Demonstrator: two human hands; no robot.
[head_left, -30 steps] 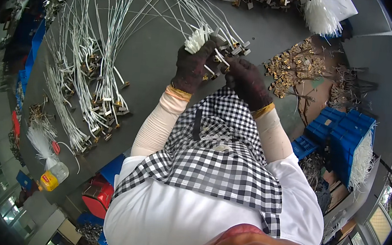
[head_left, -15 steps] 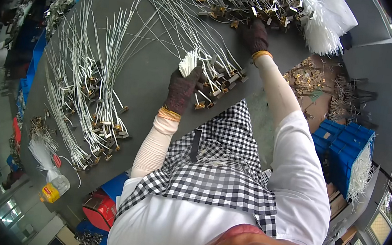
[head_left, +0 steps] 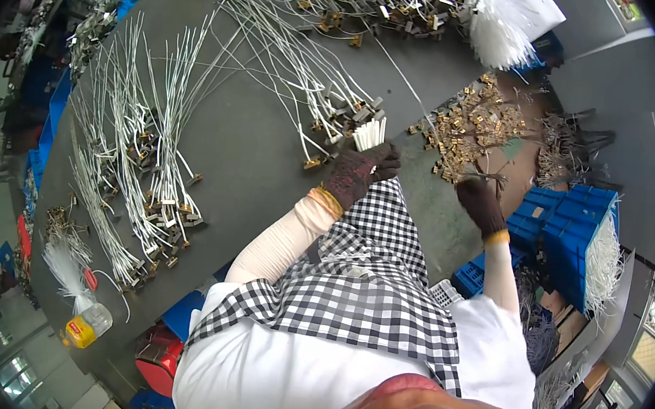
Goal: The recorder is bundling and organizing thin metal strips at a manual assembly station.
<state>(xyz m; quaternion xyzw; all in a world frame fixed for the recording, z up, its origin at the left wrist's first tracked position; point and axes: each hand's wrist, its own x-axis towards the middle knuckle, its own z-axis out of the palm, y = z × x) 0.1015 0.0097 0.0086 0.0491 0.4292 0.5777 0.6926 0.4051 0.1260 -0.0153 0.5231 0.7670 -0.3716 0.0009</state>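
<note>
My left hand (head_left: 358,174), in a dark knit glove, is closed around a bundle of short white tubes (head_left: 370,135) at the near table edge. Just beyond it lies a bunch of white wires (head_left: 306,66) with dark and brass-coloured end pieces. My right hand (head_left: 480,206), gloved too, is off the table's right side with its fingers curled. What it holds, if anything, I cannot make out. Past it spreads a heap of small brass-coloured parts (head_left: 475,124). A single white wire (head_left: 404,78) stretches from the far pile toward this heap.
More wire bunches (head_left: 166,148) lie on the left of the dark table (head_left: 245,148). A large wire pile (head_left: 396,4) and white strands (head_left: 501,31) are at the back. Blue crates (head_left: 577,223) stand to the right. A plastic bottle (head_left: 89,325) is at the lower left.
My right hand has moved from the far wire pile back toward me and off the table's right side. My left hand has shifted right with the white tubes. One wire now trails across the table edge.
</note>
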